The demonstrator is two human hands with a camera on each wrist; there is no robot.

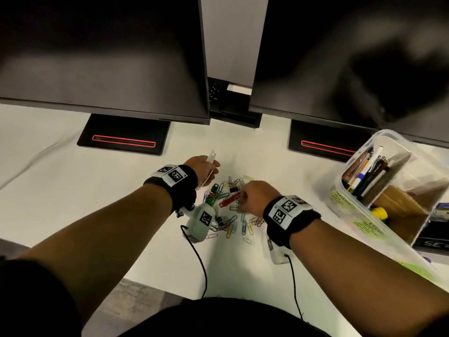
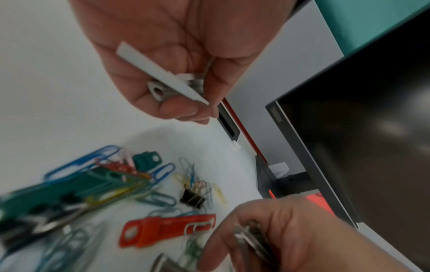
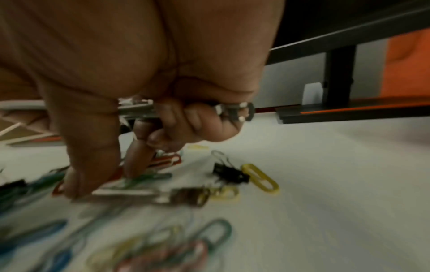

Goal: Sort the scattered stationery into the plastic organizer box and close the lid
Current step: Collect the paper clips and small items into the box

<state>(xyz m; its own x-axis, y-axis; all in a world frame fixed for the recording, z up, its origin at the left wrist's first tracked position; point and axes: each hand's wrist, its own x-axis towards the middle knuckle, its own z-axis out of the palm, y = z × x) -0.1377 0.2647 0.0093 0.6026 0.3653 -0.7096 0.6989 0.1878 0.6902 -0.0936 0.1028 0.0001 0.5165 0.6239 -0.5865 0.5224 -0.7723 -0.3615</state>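
Observation:
Several coloured paper clips point(image 1: 230, 223) lie in a loose pile on the white desk, with a red plastic clip point(image 1: 229, 200) point(image 2: 167, 228) and a black binder clip point(image 2: 193, 198) point(image 3: 230, 174) among them. My left hand point(image 1: 211, 170) point(image 2: 186, 103) hovers behind the pile and grips white plastic clips point(image 2: 163, 73). My right hand point(image 1: 243, 198) point(image 3: 111, 174) holds metal clips point(image 3: 232, 110) in its curled fingers, while thumb and forefinger reach down onto the pile by the red clip. The clear plastic organizer box point(image 1: 364, 224) stands open at the right, with pens in it.
Two dark monitors point(image 1: 104, 57) point(image 1: 352, 57) on black stands point(image 1: 124, 135) close off the back of the desk. A yellow paper clip point(image 3: 260, 177) and a metal clip point(image 3: 186, 196) lie near my right hand. Wrist-camera cables point(image 1: 201, 263) trail toward the front edge.

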